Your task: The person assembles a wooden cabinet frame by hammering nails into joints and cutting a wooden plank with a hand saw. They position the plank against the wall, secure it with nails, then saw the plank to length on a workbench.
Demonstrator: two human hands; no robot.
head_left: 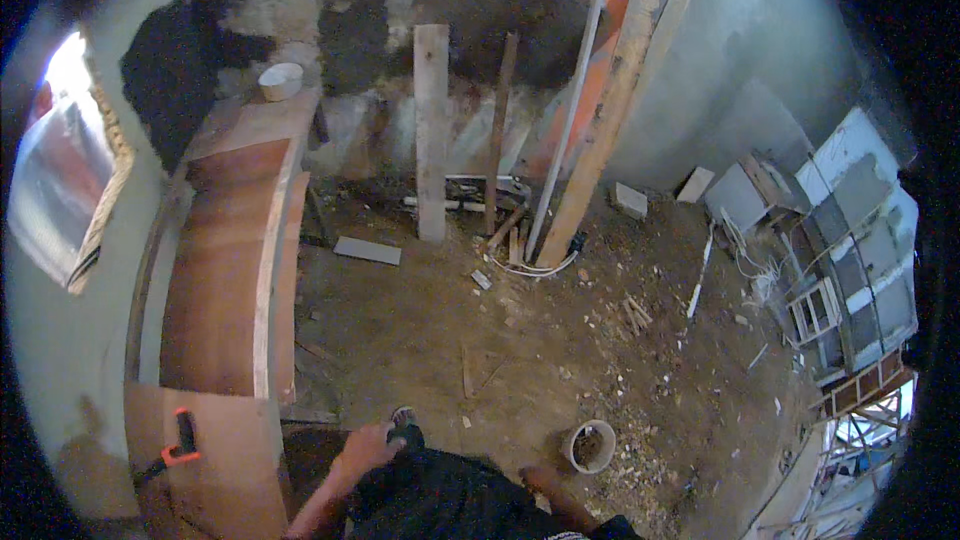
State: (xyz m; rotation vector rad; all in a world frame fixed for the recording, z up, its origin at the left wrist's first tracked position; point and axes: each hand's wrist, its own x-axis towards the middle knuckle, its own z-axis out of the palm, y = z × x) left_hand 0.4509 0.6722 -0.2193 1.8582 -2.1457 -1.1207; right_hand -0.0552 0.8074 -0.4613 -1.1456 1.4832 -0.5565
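My left hand (368,448) is low in the view, against the dark clothing (440,490) over my legs. Its fingers are curled together at the cloth; whether they grip the cloth or something small is unclear. Beyond them a shoe (403,417) shows on the dirt floor. My right hand (541,481) hangs in shadow beside my other leg, near a pale bucket (588,446) with dark material inside. The right fingers are too dark to make out. To the left, an orange-and-black tool handle (182,440) lies on a wooden board (225,495), away from both hands.
A long, wood-panelled bench (225,280) runs along the left wall, with a white tub (281,81) at its far end. Tall planks (431,130) and a thick timber beam (610,115) stand ahead. Rubble (640,380) litters the floor rightward, near tangled white cable (760,280).
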